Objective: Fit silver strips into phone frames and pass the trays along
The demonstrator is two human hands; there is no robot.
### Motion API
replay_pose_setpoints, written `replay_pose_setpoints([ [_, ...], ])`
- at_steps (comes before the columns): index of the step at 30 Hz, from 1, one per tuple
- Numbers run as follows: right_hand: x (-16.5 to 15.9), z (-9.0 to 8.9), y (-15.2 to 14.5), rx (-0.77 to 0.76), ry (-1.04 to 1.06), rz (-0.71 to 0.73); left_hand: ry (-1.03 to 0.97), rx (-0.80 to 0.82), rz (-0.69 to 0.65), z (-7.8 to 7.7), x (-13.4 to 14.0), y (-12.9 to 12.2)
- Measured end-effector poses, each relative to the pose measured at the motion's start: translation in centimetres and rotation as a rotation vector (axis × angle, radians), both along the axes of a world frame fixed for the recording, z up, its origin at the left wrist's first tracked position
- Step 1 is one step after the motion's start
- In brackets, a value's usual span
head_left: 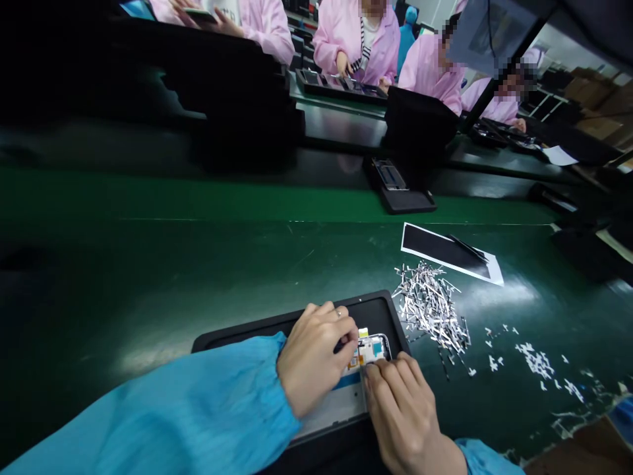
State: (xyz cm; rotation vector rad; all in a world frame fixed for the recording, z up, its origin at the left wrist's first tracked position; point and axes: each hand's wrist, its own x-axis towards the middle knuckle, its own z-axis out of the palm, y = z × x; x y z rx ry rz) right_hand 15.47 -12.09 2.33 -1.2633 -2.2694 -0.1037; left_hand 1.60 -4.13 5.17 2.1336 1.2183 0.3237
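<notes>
Below, head view: my left hand (316, 359), in a blue sleeve (188, 409), curls over the upper end of a phone frame (368, 353), its fingertips pinched on a small part near the yellow tab (363, 332); what exactly sits between those fingertips I cannot tell; my right hand (403, 409) lies with fingers bent and pressed flat on the lower right edge of the same phone frame, steadying it rather than clasping it; the phone frame rests in a black tray (376, 310) on the dark green bench (198, 264), close to my body; just right of the tray lies a heap of silver-white strips (430, 303), with smaller white scraps (537, 363) scattered further right; beyond the heap a black sheet on white backing (448, 251) carries a thin dark tool (467, 247); farther off stands a second black tray (400, 188) holding another device; across the bench, people in pink coats (356, 33) work at their own trays.
</notes>
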Motion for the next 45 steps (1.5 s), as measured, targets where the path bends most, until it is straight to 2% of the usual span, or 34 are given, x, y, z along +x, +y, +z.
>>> replay_pose_setpoints([
  [7,0.5,-0.1,0.0,0.015,-0.026,-0.036,-0.045,0.153,0.003,-1.3,0.9,-0.5],
  [14,0.5,-0.7,-0.1,-0.005,-0.033,-0.026,-0.101,0.251,0.02,-1.8,1.0,-0.6],
  [34,0.3,-0.4,0.1,0.017,-0.091,-0.022,-0.096,0.307,0.012,-2.0,1.0,-0.7],
  [45,0.3,-0.9,-0.5,-0.014,-0.19,-0.036,-0.096,0.237,-0.065,-1.8,0.3,-0.7],
])
